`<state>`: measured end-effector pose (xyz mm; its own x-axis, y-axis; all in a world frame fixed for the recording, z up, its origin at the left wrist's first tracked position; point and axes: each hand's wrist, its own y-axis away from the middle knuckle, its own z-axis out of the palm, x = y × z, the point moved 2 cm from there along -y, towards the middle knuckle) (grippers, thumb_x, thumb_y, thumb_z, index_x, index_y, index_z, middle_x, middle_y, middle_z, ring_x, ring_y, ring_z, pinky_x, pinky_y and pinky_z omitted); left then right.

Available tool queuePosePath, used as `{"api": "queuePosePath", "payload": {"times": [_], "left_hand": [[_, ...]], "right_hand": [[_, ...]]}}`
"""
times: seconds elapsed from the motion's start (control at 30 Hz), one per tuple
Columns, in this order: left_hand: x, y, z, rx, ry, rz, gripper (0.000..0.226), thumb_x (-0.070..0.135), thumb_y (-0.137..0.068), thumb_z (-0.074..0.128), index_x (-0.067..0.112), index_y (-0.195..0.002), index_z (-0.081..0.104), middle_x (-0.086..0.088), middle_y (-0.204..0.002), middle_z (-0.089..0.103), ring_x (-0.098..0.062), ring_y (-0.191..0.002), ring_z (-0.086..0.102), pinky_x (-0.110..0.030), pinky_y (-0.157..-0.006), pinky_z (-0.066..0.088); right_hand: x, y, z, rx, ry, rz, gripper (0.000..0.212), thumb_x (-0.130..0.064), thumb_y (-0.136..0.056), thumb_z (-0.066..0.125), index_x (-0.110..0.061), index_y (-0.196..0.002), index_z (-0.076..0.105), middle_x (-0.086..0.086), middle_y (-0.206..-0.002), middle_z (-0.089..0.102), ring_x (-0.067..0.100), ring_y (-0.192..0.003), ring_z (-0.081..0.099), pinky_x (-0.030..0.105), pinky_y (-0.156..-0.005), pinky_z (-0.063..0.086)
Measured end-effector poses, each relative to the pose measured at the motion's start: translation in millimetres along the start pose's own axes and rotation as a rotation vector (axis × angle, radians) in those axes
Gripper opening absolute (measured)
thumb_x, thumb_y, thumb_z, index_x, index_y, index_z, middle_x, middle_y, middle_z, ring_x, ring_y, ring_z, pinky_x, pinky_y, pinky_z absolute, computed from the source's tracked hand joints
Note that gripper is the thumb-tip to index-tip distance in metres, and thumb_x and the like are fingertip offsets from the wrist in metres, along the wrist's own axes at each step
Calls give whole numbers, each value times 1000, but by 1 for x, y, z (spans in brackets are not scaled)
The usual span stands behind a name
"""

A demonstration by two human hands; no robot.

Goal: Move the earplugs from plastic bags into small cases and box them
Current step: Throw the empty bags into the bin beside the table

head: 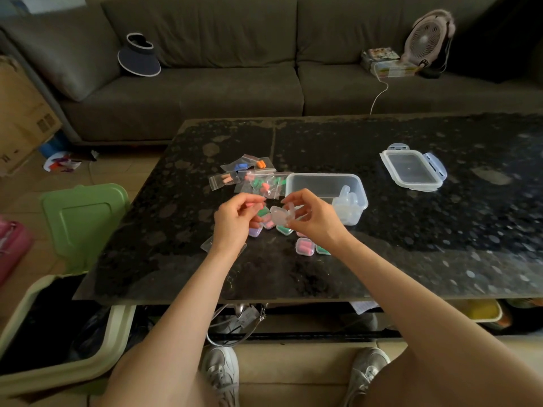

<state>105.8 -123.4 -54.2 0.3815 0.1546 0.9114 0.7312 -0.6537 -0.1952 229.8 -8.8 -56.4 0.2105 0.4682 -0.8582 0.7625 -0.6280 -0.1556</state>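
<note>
My right hand (pixel 313 220) holds a small clear case (pixel 280 216) with its lid open, just above the table. My left hand (pixel 235 221) pinches a pink earplug (pixel 255 205) beside the case. Behind the hands lie several small plastic bags (pixel 249 177) with blue, orange, green and pink earplugs. Several filled small cases (pixel 305 246) sit on the table under and in front of my hands. A clear plastic box (pixel 323 186) stands to the right, with empty small cases (pixel 348 205) in its near right corner.
The box lid (pixel 412 170) lies on the black table (pixel 440 230) at the right. An emptied bag (pixel 207 245) lies under my left wrist. A green-lidded bin (pixel 82 218) stands left of the table. A grey sofa (pixel 205 69) runs behind.
</note>
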Motion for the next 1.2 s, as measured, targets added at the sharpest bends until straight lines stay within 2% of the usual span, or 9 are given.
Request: {"api": "queuePosePath", "payload": {"times": [0.13,0.3,0.33,0.47,0.63,0.83,1.0,1.1,1.2], "left_hand": [[6,2,6,-29,-23,172,18,11,-87,66,19,-101,60,1,-106,67,-5,-94,64,-11,-76,51],[-2,2,14,-21,-239,286,18,20,-82,71,17,-99,66,6,-99,66,-15,-98,62,-44,-90,52],[-4,1,14,-24,-256,305,17,19,-82,71,17,-99,67,8,-97,64,-15,-97,62,-41,-90,51],[-4,1,15,-45,-269,295,14,17,-83,70,17,-97,69,3,-98,62,-11,-95,59,-7,-75,40],[-3,-1,17,-81,-241,358,12,10,-83,68,9,-95,73,0,-111,61,-9,-109,50,-18,-90,42],[-4,2,19,-143,-22,203,28,11,-91,60,14,-119,62,2,-111,65,-8,-105,61,-20,-92,48],[0,4,18,-121,197,-36,24,20,-100,44,15,-113,63,4,-95,68,-8,-87,67,-17,-74,54],[-1,4,18,-109,217,-114,16,16,-96,51,14,-108,62,2,-96,66,-12,-84,67,-15,-61,55],[-2,3,17,-86,221,-152,13,16,-94,56,13,-105,61,-4,-101,67,-19,-88,68,-19,-63,57]], "right_hand": [[0,0,4,-50,55,-3,37,-12,-79,76,-24,-104,52,-8,-102,60,11,-85,61,18,-73,54],[-2,0,1,-33,-134,34,38,-9,-76,78,-18,-101,51,5,-102,66,17,-85,67,24,-73,58],[-3,0,-1,-31,-187,42,39,-7,-76,78,-18,-101,51,6,-101,67,17,-85,68,25,-73,58],[-2,1,-4,-26,-258,51,39,-5,-74,79,-20,-96,51,8,-100,68,23,-87,70,32,-77,59],[-3,1,-6,-33,-311,54,39,0,-75,77,-20,-98,51,3,-98,68,20,-88,70,29,-77,59],[-3,1,-6,-22,-293,48,45,-3,-75,78,-14,-108,51,5,-101,69,16,-84,70,26,-74,58],[-6,1,-3,10,-168,5,41,-10,-74,80,-18,-103,51,0,-104,67,14,-90,68,24,-78,58],[-11,3,-2,5,-139,-19,39,-12,-75,79,-20,-101,51,-5,-100,64,9,-88,65,17,-74,55],[-13,3,-2,11,-119,-30,38,-13,-76,78,-21,-102,51,-7,-100,63,7,-85,63,13,-73,53]]}}
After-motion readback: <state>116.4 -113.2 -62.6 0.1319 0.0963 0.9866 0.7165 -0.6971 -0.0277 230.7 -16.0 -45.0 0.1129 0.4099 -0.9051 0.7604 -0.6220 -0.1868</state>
